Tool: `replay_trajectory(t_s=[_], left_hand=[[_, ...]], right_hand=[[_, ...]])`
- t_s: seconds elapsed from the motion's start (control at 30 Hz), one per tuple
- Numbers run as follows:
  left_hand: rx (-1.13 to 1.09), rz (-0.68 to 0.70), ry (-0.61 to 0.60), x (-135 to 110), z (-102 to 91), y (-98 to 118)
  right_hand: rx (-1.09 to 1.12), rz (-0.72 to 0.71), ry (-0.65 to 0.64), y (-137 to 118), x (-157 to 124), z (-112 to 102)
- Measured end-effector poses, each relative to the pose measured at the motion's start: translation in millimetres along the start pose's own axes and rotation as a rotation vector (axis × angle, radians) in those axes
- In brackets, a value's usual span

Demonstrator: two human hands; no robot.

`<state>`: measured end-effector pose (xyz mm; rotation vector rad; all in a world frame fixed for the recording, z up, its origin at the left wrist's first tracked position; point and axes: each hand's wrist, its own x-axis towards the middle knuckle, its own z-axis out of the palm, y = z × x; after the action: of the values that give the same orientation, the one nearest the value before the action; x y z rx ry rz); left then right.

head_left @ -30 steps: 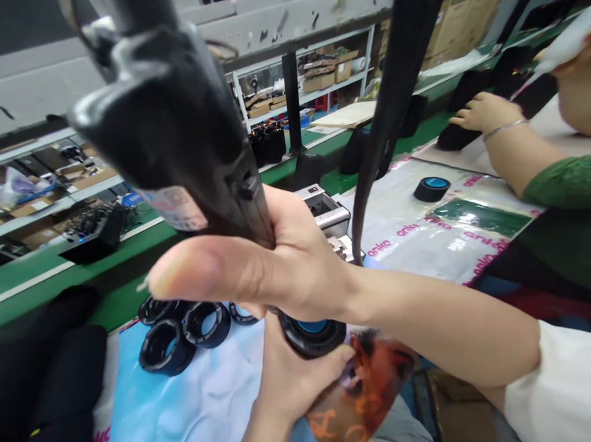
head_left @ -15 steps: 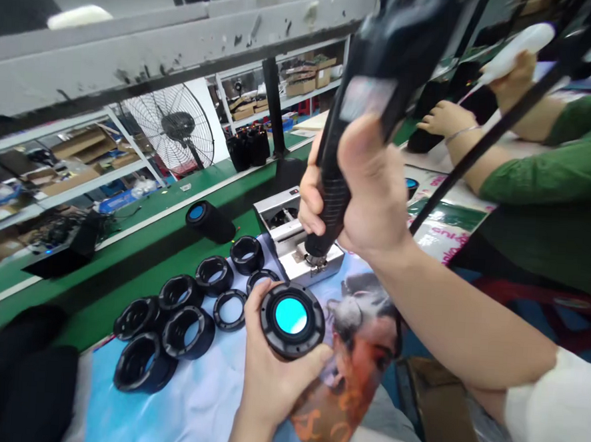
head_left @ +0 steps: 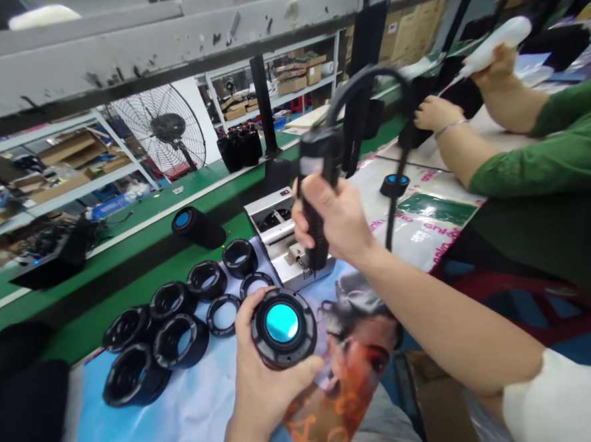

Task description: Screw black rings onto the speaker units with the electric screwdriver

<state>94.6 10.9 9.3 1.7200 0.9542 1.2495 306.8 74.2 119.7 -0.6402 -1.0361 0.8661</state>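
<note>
My left hand is wrapped round a black cylindrical speaker, whose shiny blue disc and dark ring face up toward me. In my right hand is a black electric screwdriver, held upright with its cable looping off the top. Its lower end is down at the front of a silver screw feeder, just beyond the speaker; the tip itself is hard to make out. Several black rings lie left of the speaker on a printed sheet.
Another black cylinder with a blue end lies on the green bench. A co-worker in a green sleeve holds a white squeeze bottle at the right. A painted beam crosses overhead, and a fan stands behind.
The screwdriver has gone down and away from me, its end now lower at the screw feeder's front. My left hand still holds the speaker. The view has shifted slightly.
</note>
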Motion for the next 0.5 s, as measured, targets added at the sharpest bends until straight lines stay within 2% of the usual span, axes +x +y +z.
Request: replay_trajectory(t_s=[0.1,0.13,0.23,0.37,0.5], left_hand=[[-0.068,-0.01,0.041,2.1,3.0,-0.4],[-0.095,-0.024,0.054,3.3,4.4,1.0],[-0.125,-0.104,0.055,7.0,7.5,8.4],[-0.141,-0.205,0.036,9.2,8.7,20.1],[-0.162,-0.197,0.022,9.4,8.9,26.4]], right_hand=[[0.021,-0.039,0.033,-41.7,-4.5,17.6],[0.028,-0.058,0.02,-55.4,-7.0,25.4],[0.079,0.026,-0.081,-83.5,-16.9,49.1],[0.173,0.15,-0.228,-91.1,-29.3,72.7],[0.165,0.321,-0.261,-94.2,-35.3,87.8]])
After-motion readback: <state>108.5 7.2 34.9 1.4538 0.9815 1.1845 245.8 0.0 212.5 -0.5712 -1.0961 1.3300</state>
